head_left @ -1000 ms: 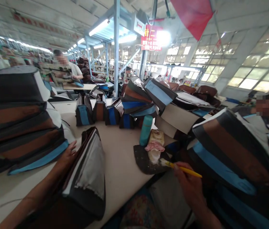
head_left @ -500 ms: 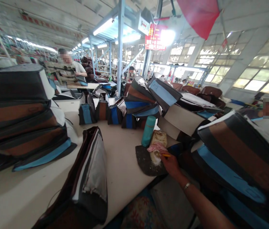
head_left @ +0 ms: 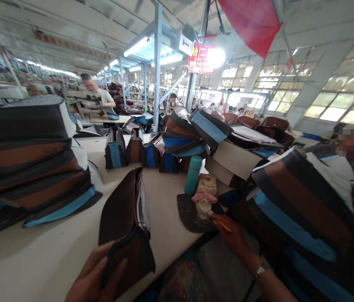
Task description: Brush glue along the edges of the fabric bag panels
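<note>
My left hand (head_left: 96,270) grips the near end of a dark brown and black bag (head_left: 133,235), thumb and fingers on either side of its edge. The bag stands on the pale table, its pale lining showing along the right side. My right hand (head_left: 235,237) is closed round a yellow-handled brush (head_left: 223,225). The brush's tip is at the mouth of a stained plastic jug (head_left: 204,206), where whitish paste shows. A pink cloth (head_left: 204,196) is wrapped about the jug, which lies on a dark, spotted mat (head_left: 186,214).
A teal bottle (head_left: 193,174) stands behind the mat. Stacked bags rise at the left (head_left: 35,163) and right (head_left: 302,188). Several bags (head_left: 115,153) line the table's back, beside a blue post (head_left: 158,67). A co-worker (head_left: 96,96) is at a bench behind; another person sits far right.
My left hand has come into view and taken hold of the bag, which has turned and shifted right. My right hand has drawn slightly back and down with the brush.
</note>
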Tool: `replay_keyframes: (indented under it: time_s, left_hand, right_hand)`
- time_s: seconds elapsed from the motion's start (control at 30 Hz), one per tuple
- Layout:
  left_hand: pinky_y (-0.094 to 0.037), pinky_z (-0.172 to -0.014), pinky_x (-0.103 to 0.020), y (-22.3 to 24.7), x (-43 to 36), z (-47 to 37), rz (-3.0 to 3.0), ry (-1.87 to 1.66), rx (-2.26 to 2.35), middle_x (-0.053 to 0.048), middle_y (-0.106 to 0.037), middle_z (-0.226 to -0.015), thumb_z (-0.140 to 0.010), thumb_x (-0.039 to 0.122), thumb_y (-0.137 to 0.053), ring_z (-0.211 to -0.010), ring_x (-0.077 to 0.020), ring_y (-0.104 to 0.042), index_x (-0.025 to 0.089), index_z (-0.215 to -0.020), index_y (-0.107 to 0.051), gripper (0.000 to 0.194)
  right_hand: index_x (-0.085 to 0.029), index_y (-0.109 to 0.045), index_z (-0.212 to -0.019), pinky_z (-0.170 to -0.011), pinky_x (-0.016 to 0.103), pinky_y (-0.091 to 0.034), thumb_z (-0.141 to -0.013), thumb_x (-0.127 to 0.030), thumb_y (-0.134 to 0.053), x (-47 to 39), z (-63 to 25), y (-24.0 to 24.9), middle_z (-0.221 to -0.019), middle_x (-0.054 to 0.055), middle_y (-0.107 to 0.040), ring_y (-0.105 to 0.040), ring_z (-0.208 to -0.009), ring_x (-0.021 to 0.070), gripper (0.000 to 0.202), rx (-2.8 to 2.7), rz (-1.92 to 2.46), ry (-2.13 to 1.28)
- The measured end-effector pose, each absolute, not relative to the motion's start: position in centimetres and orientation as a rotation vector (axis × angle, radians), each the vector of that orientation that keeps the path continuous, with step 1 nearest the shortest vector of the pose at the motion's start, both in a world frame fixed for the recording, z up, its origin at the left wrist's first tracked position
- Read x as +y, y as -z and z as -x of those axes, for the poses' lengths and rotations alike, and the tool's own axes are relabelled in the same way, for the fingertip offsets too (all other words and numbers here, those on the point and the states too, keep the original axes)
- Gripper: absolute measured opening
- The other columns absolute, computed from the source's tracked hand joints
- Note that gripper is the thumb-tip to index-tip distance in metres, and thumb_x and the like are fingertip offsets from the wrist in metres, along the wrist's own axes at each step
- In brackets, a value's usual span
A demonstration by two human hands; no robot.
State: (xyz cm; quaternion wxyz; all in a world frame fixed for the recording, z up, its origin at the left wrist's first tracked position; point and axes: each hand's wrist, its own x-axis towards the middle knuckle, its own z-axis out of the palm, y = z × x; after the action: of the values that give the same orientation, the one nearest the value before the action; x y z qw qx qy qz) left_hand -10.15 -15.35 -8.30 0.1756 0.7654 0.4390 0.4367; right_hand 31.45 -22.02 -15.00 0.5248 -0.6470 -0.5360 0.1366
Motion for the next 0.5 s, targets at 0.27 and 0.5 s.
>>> replay_keyframes:
  time_s: [0.27, 0.5]
  left_hand:
    - [-0.054, -0.066, -0.017, 5.2, -15.5, 5.0, -2.039, -1.046, 1.022, 0.001, -0.060, -0.084, -0.087, 0.042, -0.061, -0.074, -0.0122, -0.065, 0.024, -0.084, -0.069, 0.020]
    - [-0.049, -0.066, -0.019, 3.0, -15.2, 4.7, -1.842, -0.965, 0.970, 0.001, -0.057, -0.084, -0.089, 0.039, -0.061, -0.077, -0.0130, -0.059, 0.023, -0.082, -0.067, 0.018]
  right_hand:
    - [-0.012, -0.065, -0.106, -0.057, 0.033, -0.055, -0.089, -0.059, -0.052, -19.1, -31.0, 16.2, -0.077, 0.009, -0.073, -0.069, -0.061, 0.0224, 0.052, -0.749, 1.607, -0.251]
    - [-0.014, -0.069, -0.090, -0.051, 0.031, -0.050, -0.077, -0.057, -0.064, -21.7, -30.0, 15.0, -0.064, 0.006, -0.069, -0.064, -0.053, 0.0221, 0.045, -0.697, 1.664, -0.265]
